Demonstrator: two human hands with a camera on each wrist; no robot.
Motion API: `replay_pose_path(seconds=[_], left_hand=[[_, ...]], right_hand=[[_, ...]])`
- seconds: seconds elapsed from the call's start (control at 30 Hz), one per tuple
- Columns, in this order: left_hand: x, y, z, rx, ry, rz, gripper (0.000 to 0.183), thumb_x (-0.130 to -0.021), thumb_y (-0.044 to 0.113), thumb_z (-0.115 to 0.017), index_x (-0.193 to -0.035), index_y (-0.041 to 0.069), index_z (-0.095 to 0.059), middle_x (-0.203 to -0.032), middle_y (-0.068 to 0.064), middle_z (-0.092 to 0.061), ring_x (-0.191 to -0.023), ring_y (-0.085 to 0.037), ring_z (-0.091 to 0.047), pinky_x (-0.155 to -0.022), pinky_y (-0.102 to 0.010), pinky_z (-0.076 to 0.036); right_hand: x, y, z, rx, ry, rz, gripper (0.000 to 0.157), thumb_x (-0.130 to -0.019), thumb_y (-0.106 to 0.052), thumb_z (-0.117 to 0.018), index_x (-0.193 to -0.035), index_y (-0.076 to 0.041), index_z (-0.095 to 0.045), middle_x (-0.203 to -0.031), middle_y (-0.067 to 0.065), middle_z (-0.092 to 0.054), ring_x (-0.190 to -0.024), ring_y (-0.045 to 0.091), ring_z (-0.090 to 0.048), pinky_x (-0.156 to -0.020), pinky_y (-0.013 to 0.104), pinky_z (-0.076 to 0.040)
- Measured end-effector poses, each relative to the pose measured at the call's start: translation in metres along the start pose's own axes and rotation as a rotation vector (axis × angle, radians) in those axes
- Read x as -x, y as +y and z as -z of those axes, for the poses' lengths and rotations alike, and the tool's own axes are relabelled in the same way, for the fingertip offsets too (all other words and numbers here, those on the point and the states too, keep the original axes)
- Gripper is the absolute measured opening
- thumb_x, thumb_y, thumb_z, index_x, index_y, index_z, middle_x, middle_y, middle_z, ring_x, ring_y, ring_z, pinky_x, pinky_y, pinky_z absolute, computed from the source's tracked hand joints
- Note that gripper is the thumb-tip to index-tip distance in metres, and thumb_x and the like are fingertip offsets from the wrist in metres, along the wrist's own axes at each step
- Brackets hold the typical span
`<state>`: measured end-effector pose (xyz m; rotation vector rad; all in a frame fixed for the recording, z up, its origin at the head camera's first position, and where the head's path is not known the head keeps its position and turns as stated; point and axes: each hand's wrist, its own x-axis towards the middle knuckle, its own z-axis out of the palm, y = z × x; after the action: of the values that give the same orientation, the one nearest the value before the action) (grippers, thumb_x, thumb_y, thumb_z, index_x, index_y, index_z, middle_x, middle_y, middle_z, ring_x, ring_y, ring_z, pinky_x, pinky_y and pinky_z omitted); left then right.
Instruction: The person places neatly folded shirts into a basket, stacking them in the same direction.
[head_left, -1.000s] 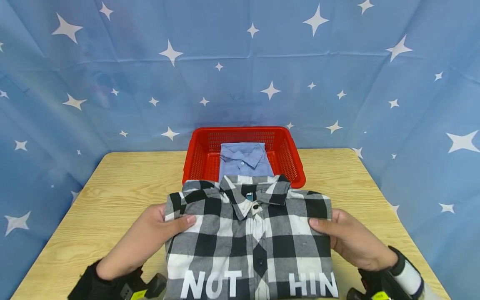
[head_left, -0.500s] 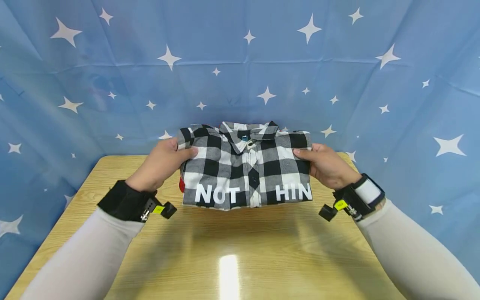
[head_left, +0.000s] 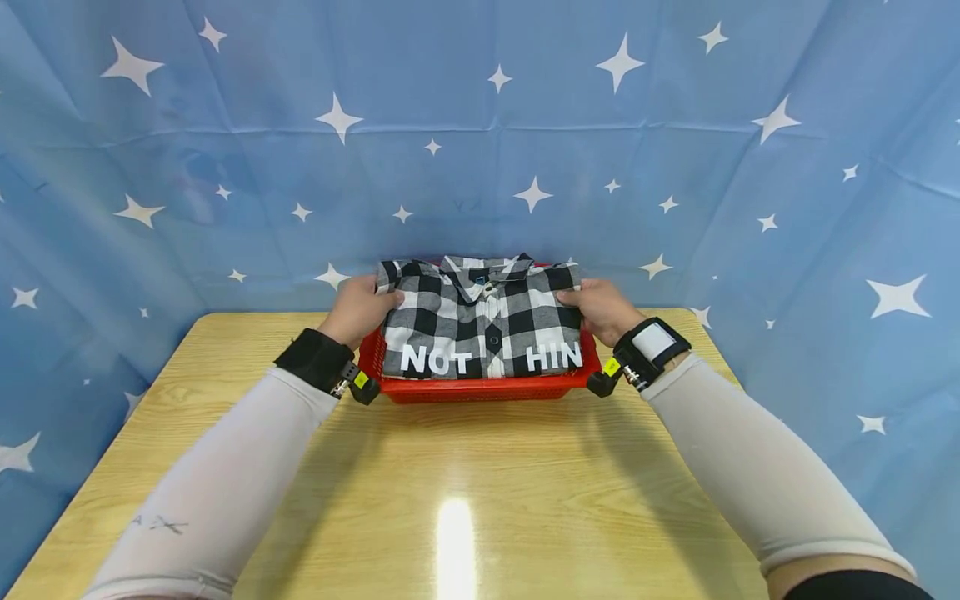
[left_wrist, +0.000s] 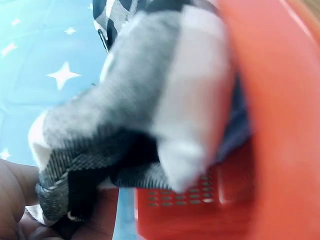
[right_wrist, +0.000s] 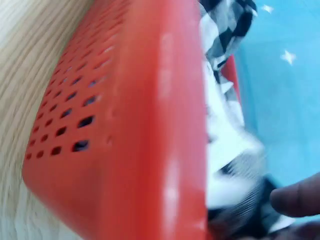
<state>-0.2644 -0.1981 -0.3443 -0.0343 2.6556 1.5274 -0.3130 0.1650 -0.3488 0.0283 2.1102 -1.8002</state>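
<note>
A folded black, white and grey plaid shirt [head_left: 450, 329] with white lettering lies over the opening of the red plastic basket [head_left: 480, 389], its lower edge just inside the front rim. My left hand [head_left: 362, 308] pinches the shirt's left shoulder, thumb on top. At the opposite shoulder my right hand [head_left: 603, 310] grips the cloth the same way. In the left wrist view the plaid cloth [left_wrist: 135, 75] sags between the fingers and the basket wall [left_wrist: 280, 125]. A sliver of bluish cloth [left_wrist: 239, 125] shows beneath it; the rest is hidden.
The basket stands near the back edge of a wooden table [head_left: 525, 492], whose front part lies between my forearms. Behind it hangs a blue curtain [head_left: 465, 167] with white stars. Each wrist wears a black strap [head_left: 311, 360] with a small camera.
Both hands have carried the plaid shirt forward, away from me, and lowered it into the basket's opening. It now covers the blue folded shirt seen there a second ago.
</note>
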Motion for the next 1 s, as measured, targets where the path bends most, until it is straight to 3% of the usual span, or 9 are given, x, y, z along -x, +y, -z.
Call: replay_pose_path(seconds=[0.13, 0.27, 0.4, 0.47, 0.63, 0.73, 0.87, 0.93, 1.0], left_hand=[[-0.005, -0.011, -0.004, -0.051, -0.007, 0.001, 0.055, -0.108, 0.017, -0.052, -0.157, -0.005, -0.038, -0.142, -0.033, -0.051, -0.091, -0.029, -0.051, -0.081, -0.038, -0.039], [-0.008, -0.016, -0.006, -0.133, -0.028, 0.005, 0.047, -0.108, 0.015, -0.053, -0.146, -0.011, -0.044, -0.109, -0.027, -0.048, -0.078, -0.027, -0.039, -0.076, -0.039, -0.035], [-0.009, -0.017, -0.009, -0.192, -0.035, -0.007, 0.037, -0.107, 0.013, -0.051, -0.136, -0.011, -0.05, -0.113, -0.025, -0.054, -0.094, -0.032, -0.052, -0.082, -0.042, -0.043], [-0.007, -0.015, -0.011, -0.216, -0.026, -0.029, 0.045, -0.107, 0.012, -0.05, -0.145, -0.011, -0.045, -0.13, -0.03, -0.056, -0.113, -0.039, -0.057, -0.094, -0.046, -0.049], [0.007, -0.006, -0.022, -0.413, -0.009, -0.106, 0.069, -0.106, 0.015, -0.055, -0.16, -0.011, -0.02, -0.166, -0.032, -0.027, -0.155, -0.046, -0.027, -0.126, -0.057, -0.026], [0.015, 0.001, -0.033, -0.581, -0.053, -0.143, 0.073, -0.103, 0.019, -0.063, -0.16, -0.008, -0.026, -0.167, -0.03, -0.027, -0.157, -0.045, -0.023, -0.128, -0.056, -0.023], [0.018, 0.004, -0.046, -0.732, -0.175, -0.138, 0.074, -0.099, 0.027, -0.071, -0.158, -0.003, -0.038, -0.162, -0.029, -0.038, -0.153, -0.045, -0.034, -0.125, -0.056, -0.03], [0.016, 0.001, -0.051, -0.774, -0.245, -0.108, 0.077, -0.098, 0.033, -0.072, -0.159, 0.0, -0.038, -0.162, -0.027, -0.04, -0.153, -0.046, -0.033, -0.125, -0.057, -0.029], [0.012, -0.002, -0.054, -0.792, -0.313, -0.077, 0.08, -0.099, 0.038, -0.07, -0.16, 0.002, -0.035, -0.163, -0.025, -0.04, -0.154, -0.044, -0.033, -0.126, -0.056, -0.028]], right_hand=[[-0.006, 0.011, -0.004, 0.034, 0.014, -0.027, 0.04, -0.11, -0.012, -0.048, -0.145, 0.007, -0.049, -0.098, -0.003, -0.068, -0.082, 0.007, -0.07, -0.077, 0.027, -0.061], [-0.007, 0.017, -0.006, 0.094, 0.034, -0.053, 0.036, -0.11, -0.011, -0.047, -0.14, 0.008, -0.052, -0.098, -0.001, -0.067, -0.08, 0.008, -0.069, -0.075, 0.026, -0.06], [-0.004, 0.017, -0.011, 0.236, 0.058, -0.033, 0.036, -0.109, -0.011, -0.045, -0.139, 0.007, -0.052, -0.108, 0.009, -0.064, -0.088, 0.016, -0.066, -0.079, 0.029, -0.057], [0.001, 0.016, -0.015, 0.336, 0.063, 0.017, 0.043, -0.109, -0.013, -0.045, -0.148, 0.006, -0.043, -0.127, 0.018, -0.061, -0.107, 0.026, -0.065, -0.092, 0.037, -0.056], [0.017, 0.012, -0.031, 0.694, 0.055, 0.2, 0.076, -0.107, -0.018, -0.054, -0.164, 0.005, -0.009, -0.168, 0.03, -0.021, -0.156, 0.044, -0.026, -0.124, 0.058, -0.031], [0.022, 0.013, -0.041, 0.914, 0.007, 0.241, 0.079, -0.105, -0.023, -0.059, -0.163, 0.005, -0.014, -0.171, 0.029, -0.013, -0.16, 0.045, -0.013, -0.127, 0.059, -0.023], [0.021, 0.018, -0.048, 1.036, -0.095, 0.201, 0.074, -0.105, -0.029, -0.061, -0.163, 0.0, -0.025, -0.162, 0.029, -0.037, -0.147, 0.044, -0.043, -0.119, 0.056, -0.04], [0.018, 0.021, -0.048, 1.032, -0.135, 0.15, 0.075, -0.105, -0.032, -0.062, -0.164, -0.003, -0.026, -0.133, 0.027, -0.063, -0.114, 0.038, -0.066, -0.102, 0.051, -0.054], [0.014, 0.024, -0.048, 1.03, -0.167, 0.102, 0.076, -0.105, -0.034, -0.061, -0.165, -0.005, -0.024, -0.101, 0.019, -0.068, -0.079, 0.03, -0.066, -0.083, 0.045, -0.056]])
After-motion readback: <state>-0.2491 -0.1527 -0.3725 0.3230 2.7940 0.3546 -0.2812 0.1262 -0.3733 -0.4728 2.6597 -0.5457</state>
